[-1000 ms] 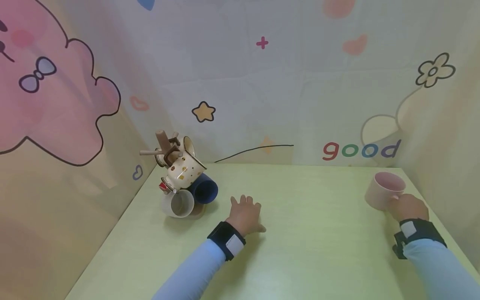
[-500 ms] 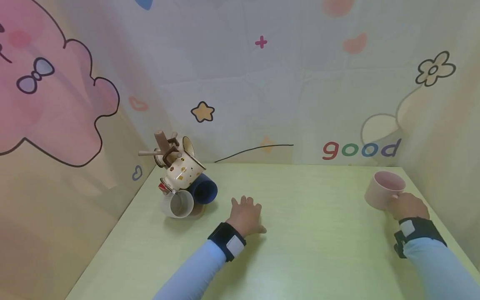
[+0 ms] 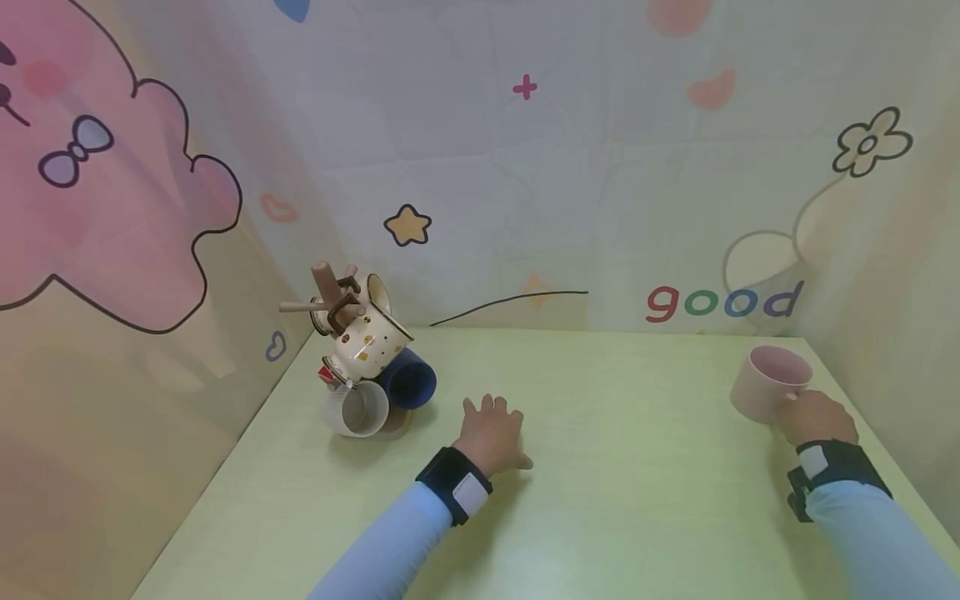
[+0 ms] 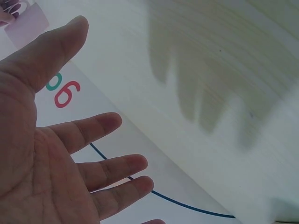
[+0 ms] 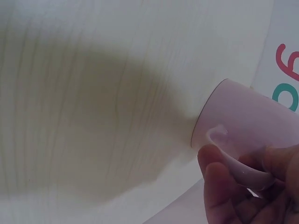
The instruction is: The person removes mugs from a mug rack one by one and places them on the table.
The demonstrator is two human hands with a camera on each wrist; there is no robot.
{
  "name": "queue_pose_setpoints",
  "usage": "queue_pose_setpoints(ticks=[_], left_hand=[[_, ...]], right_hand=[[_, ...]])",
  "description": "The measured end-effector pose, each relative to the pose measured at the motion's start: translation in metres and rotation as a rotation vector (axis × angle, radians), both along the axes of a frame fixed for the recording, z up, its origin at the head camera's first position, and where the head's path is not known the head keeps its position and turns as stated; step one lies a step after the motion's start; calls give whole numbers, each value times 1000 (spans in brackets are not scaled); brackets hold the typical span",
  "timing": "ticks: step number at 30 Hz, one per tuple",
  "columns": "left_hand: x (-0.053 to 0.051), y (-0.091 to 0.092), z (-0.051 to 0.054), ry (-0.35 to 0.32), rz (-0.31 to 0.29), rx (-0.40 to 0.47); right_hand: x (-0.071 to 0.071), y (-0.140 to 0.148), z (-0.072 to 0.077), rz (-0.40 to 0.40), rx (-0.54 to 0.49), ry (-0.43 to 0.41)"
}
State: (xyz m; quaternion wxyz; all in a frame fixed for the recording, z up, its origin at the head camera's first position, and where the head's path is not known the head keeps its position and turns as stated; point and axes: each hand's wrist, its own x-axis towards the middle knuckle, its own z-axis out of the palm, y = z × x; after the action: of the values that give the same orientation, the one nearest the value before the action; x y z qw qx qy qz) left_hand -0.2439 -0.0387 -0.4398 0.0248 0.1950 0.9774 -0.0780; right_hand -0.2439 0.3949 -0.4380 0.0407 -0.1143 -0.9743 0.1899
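A pink mug (image 3: 765, 387) is at the far right of the table, with its mouth up. My right hand (image 3: 816, 417) grips it by the handle. Up close in the right wrist view, fingers and thumb curl round the handle (image 5: 243, 170), and the mug's base meets its shadow on the tabletop. Over the middle of the table my left hand (image 3: 491, 437) has its fingers spread and holds nothing. To the left of that hand, a wooden mug rack (image 3: 327, 283) bears a cream spotted mug (image 3: 369, 342), a blue mug (image 3: 411, 379) and a white mug (image 3: 356, 408), among others.
The pale table (image 3: 600, 500) ends at a printed cloth backdrop (image 3: 562, 208) behind it. More cloth hangs along the left and right sides. A second cream mug (image 3: 377, 292) is partly hidden behind the rack's post.
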Motion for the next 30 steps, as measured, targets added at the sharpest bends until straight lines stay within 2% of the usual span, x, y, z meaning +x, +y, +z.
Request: queue_pose_setpoints(ticks=[6,13,20,30], left_hand=[[2,0,1,-7,3,4],[3,0,2,-20,2,13],[4,1,5,-21,-2,21],[4,2,4,-24,-6,17]], right_hand=[[1,-1,-2,-6,-3,21],[1,3,-6,-11,-23,-7],[0,3,-4,-25,-42,-30],[4,3,-3,-9,-49,-14]])
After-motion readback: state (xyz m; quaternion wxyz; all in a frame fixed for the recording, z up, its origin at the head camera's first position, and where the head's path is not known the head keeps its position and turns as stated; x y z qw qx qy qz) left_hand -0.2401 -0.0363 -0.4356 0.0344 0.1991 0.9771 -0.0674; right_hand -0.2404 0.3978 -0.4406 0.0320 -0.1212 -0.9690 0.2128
